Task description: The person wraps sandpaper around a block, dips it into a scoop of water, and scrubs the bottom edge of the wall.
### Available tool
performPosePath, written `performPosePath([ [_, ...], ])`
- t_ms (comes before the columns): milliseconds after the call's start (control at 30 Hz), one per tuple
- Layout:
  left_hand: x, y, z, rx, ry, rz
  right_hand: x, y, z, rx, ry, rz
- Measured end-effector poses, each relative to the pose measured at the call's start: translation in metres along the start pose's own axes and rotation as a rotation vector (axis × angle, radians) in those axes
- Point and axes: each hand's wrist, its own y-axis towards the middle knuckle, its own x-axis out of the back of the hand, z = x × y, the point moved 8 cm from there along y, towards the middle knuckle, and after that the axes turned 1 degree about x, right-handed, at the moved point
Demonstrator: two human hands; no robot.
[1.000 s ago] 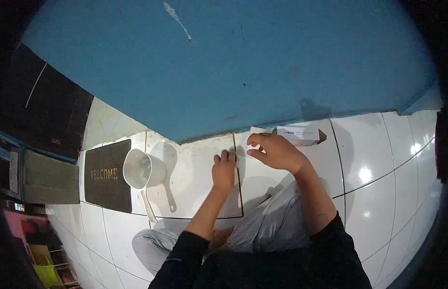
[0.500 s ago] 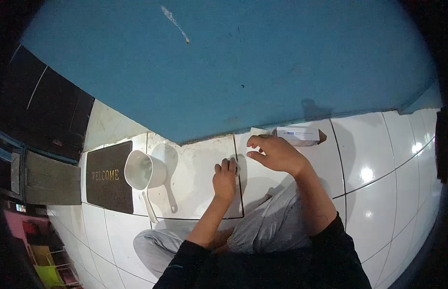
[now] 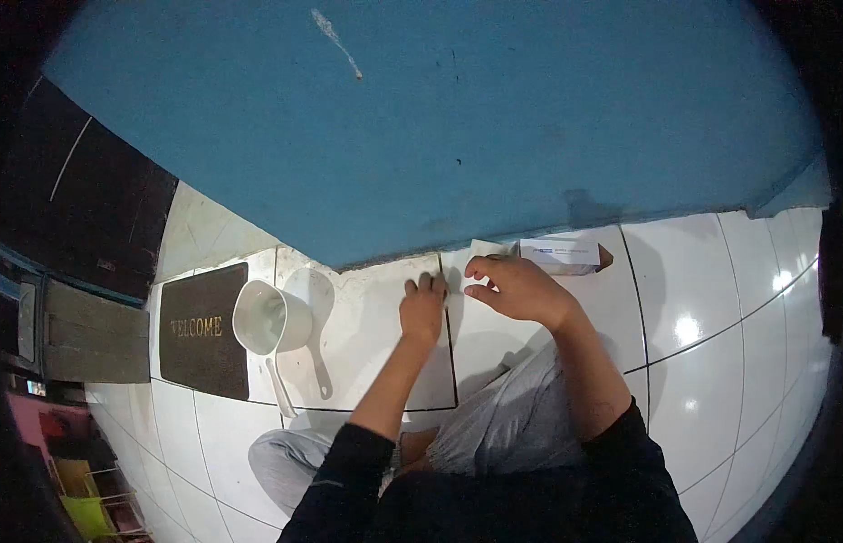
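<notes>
My left hand [image 3: 422, 309] reaches forward, palm down, over the white tiled floor by a dark grout line. Its fingertips are slightly apart and point away from me; the thumb is hidden. A pale patch shows by the fingertips, too faint to name. My right hand [image 3: 521, 288] hovers to the right with fingers bent and the thumb apart from them, nothing visible in the gap. Just beyond it lies a white carton [image 3: 559, 253] with blue print and a brown open flap. A small pale piece [image 3: 491, 247] sits at the carton's left end, partly behind the hand.
A white dipper [image 3: 275, 319] with a long handle stands on the left. Beside it is a dark WELCOME mat [image 3: 202, 330]. A blue wall [image 3: 494, 127] rises right behind the carton. My crossed legs in grey trousers [image 3: 503, 416] are close below my hands.
My left hand has moved a little forward across the floor, towards the wall, and its fingers look more spread. The right hand stays nearly where it was. The view has shifted slightly.
</notes>
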Motion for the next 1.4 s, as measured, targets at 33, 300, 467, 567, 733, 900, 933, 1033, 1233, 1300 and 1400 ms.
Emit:
performPosePath([
  [33,-0.001,-0.01,-0.002,-0.004,0.002,0.021,0.0,0.0,0.002,0.001,0.003,-0.002],
  [300,0.001,0.032,0.01,-0.034,-0.011,0.011,-0.004,0.004,-0.001,0.037,-0.062,0.022],
  [467,0.013,0.036,0.01,-0.064,-0.043,-0.137,-0.003,0.001,-0.001,0.002,-0.036,0.039],
  [567,0.009,0.002,0.011,0.015,-0.023,-0.033,-0.002,-0.001,0.001,0.005,-0.041,0.03],
  [733,0.017,-0.03,0.006,0.007,-0.098,-0.096,-0.003,0.003,0.005,0.02,-0.044,0.023],
  [900,0.002,0.02,0.025,0.118,-0.074,-0.076,-0.008,0.004,-0.003,0.022,-0.037,0.055],
  [933,0.006,0.026,0.025,0.115,-0.078,-0.08,-0.008,0.004,-0.005,0.021,-0.044,0.053],
  [1033,0.007,0.028,0.028,0.124,-0.104,-0.045,-0.008,0.003,-0.008,-0.006,-0.036,0.061],
  [1233,0.024,-0.053,0.037,0.116,-0.168,-0.113,-0.018,0.008,-0.017,-0.089,-0.021,0.166],
  [1300,0.012,-0.075,0.067,0.316,-0.735,-0.003,-0.021,0.008,-0.02,-0.101,-0.02,0.171],
  [1400,-0.001,-0.109,0.09,0.57,-1.528,0.011,-0.026,0.003,-0.018,-0.086,-0.038,0.175],
])
